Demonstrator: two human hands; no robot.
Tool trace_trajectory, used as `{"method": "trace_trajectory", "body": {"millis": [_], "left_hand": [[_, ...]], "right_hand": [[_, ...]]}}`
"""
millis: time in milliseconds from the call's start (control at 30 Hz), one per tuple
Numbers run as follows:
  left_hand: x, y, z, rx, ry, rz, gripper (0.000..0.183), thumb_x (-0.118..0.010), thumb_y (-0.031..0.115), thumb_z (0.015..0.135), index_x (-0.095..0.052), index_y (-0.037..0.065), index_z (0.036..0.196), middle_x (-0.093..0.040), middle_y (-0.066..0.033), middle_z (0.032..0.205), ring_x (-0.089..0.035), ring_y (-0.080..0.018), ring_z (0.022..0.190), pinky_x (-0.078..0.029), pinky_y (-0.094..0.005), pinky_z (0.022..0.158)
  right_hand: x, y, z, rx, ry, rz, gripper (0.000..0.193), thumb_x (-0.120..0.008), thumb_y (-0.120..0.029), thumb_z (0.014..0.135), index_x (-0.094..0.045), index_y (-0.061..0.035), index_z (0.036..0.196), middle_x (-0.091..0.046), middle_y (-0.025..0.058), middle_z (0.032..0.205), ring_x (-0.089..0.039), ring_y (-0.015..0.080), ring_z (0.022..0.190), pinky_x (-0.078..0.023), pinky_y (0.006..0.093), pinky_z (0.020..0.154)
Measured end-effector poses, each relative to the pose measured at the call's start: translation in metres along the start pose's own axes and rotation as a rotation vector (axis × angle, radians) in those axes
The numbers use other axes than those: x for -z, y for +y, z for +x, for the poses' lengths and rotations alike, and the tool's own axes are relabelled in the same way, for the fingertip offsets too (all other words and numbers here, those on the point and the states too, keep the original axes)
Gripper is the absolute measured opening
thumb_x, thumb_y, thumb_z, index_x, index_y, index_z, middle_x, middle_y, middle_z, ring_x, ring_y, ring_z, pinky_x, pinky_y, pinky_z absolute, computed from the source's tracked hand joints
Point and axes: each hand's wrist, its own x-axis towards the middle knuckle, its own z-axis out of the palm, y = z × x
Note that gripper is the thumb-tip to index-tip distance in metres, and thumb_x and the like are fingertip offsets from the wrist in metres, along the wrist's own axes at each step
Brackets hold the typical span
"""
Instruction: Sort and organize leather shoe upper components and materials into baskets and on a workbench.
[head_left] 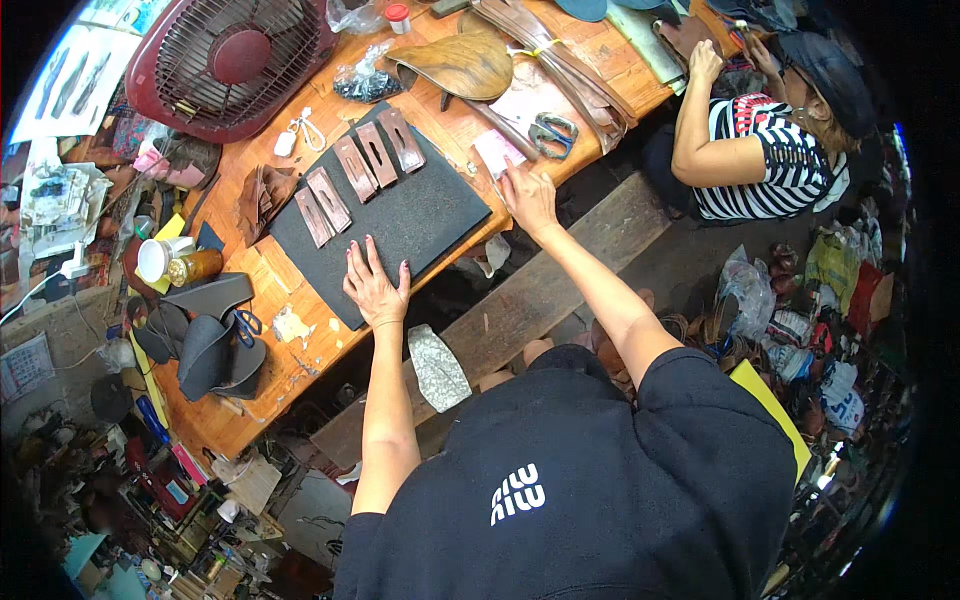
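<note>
My left hand (375,287) rests with fingers spread on the near edge of a black mat (440,215). Beyond its fingertips, several brown leather strips with long slots lie on the mat, among them a near pair (322,207) and a far strip (402,140). My right hand (530,200) reaches past the mat's right corner, fingers stretched forward. Its fingertips touch the near edge of a pink-and-white paper (497,152); no grip on it shows. Scissors (553,135) with dark handles lie just right of the paper.
A dark red fan (240,55) stands at the back left. Brown leather sheets (565,80) and a curved leather piece (460,65) lie beyond the mat. Dark curved pieces (222,355) sit at left. Another person (765,150) works at right. A wooden bench (560,275) runs below the table edge.
</note>
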Motion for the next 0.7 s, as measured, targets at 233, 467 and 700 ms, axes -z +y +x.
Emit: {"method": "trace_trajectory", "body": {"millis": [233,467,700], "left_hand": [[0.002,0.000,-0.001,0.009,-0.006,0.012,0.079,-0.060,0.052,0.090,-0.036,0.016,0.156,-0.037,-0.0141,0.158,-0.035,-0.0304,0.145,-0.030,-0.0454,0.111],[0.001,-0.002,-0.002,0.014,-0.003,-0.002,0.078,-0.060,0.051,0.090,-0.036,0.016,0.156,-0.037,-0.0141,0.158,-0.035,-0.0302,0.145,-0.030,-0.0452,0.111],[-0.003,-0.003,-0.002,0.016,-0.030,0.022,0.083,-0.055,0.059,0.090,-0.033,0.016,0.158,-0.033,-0.0150,0.160,-0.033,-0.0303,0.146,-0.029,-0.0461,0.111]], "right_hand": [[-0.009,-0.014,0.000,-0.032,-0.088,-0.117,0.053,-0.064,-0.026,0.093,-0.057,-0.0005,0.138,-0.067,0.0141,0.066,-0.067,0.0307,0.065,-0.049,0.0459,0.078],[0.000,-0.020,0.005,0.031,-0.079,-0.054,0.035,-0.064,-0.030,0.094,-0.067,-0.0044,0.118,-0.065,0.0168,0.062,-0.067,0.0348,0.062,-0.049,0.0469,0.075],[-0.007,-0.012,0.003,0.007,-0.094,-0.019,0.052,-0.065,-0.032,0.092,-0.061,-0.0022,0.135,-0.066,0.0179,0.064,-0.066,0.0340,0.061,-0.049,0.0465,0.075]]}}
